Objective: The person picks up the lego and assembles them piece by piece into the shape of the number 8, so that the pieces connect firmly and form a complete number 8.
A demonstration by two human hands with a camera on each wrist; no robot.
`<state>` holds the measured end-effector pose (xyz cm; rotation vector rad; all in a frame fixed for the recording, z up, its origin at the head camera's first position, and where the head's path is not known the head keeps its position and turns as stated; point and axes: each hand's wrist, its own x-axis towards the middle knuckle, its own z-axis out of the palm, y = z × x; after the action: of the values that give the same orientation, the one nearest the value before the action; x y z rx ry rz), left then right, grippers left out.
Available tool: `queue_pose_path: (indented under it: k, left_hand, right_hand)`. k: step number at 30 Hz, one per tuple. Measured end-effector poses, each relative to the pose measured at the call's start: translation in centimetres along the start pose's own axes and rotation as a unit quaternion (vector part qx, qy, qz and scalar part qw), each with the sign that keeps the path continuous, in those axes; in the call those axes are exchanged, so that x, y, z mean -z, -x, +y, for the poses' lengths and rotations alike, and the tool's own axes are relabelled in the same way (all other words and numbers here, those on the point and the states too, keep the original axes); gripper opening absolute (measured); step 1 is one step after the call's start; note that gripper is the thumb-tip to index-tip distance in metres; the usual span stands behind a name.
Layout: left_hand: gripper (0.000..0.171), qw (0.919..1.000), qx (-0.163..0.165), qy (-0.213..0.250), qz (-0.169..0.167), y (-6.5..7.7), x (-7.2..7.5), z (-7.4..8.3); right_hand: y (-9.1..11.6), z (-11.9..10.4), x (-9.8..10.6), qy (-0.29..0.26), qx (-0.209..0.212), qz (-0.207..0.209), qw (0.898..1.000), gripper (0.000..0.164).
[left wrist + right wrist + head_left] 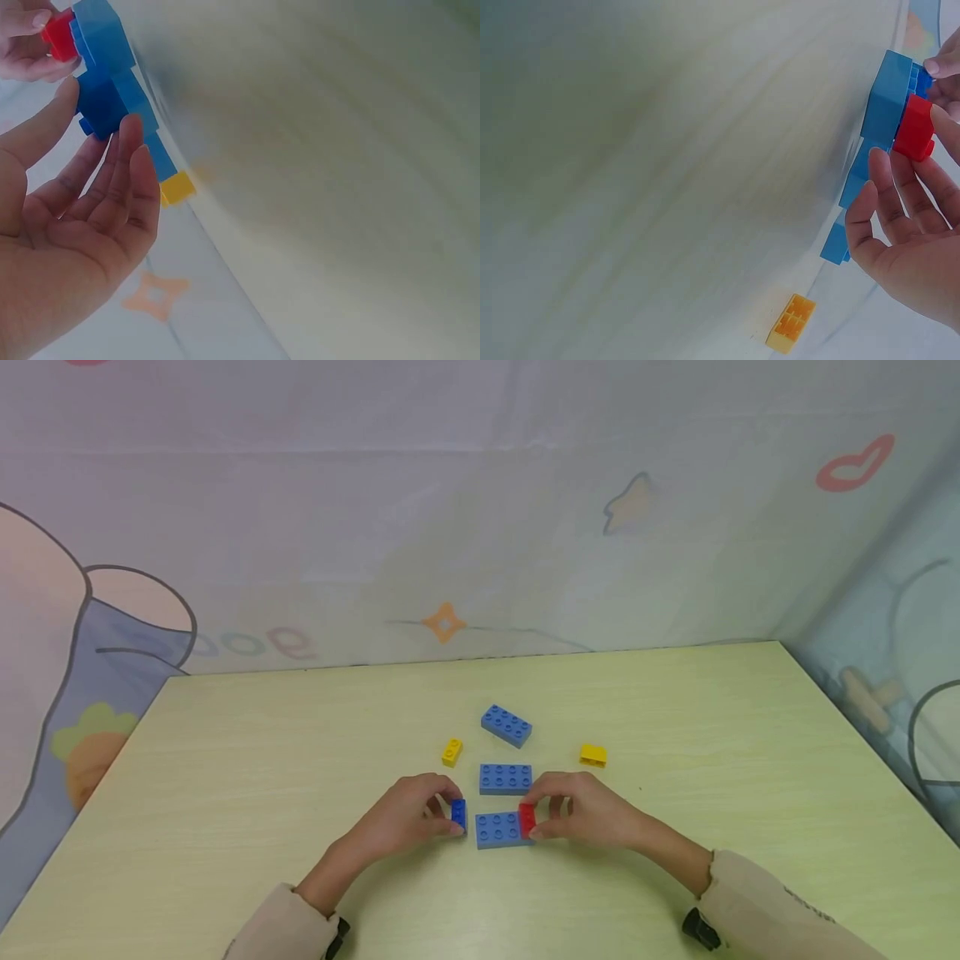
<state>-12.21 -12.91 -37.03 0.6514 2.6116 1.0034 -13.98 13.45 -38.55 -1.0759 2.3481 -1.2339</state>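
My left hand point(411, 812) pinches a small dark blue brick point(458, 815) between thumb and fingers, just left of the nearest light blue brick point(497, 832). A small red brick point(527, 819) is gripped by my right hand point(588, 810) at that light blue brick's right end, over its studs. In the right wrist view the red brick point(914, 129) sits right against the top of the big blue brick point(886, 97). The left wrist view shows the dark blue brick point(102, 103) held at its ends, with studs facing up.
Behind the nearest brick lies a second light blue brick point(506, 779), and farther back an angled third one point(506, 726). A yellow brick point(452, 752) stands at left with studs up; another yellow brick point(593, 756) lies on its side at right. A printed cloth point(480, 543) hangs behind the table.
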Motion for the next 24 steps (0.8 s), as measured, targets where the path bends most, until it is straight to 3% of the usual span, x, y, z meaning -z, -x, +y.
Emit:
queue_pose_path:
  k: [10, 24]
  left_hand:
    - [0.028, 0.9998, -0.02, 0.006, -0.003, 0.0, -0.5, 1.2]
    - [0.027, 0.9989, -0.042, 0.016, 0.011, 0.1, -0.8, 1.6]
  right_hand:
    - [0.0, 0.0, 0.0, -0.005, 0.0, -0.001, 1.0, 0.025]
    - [0.0, -0.1, 0.1, -0.003, -0.006, -0.006, 1.0, 0.026]
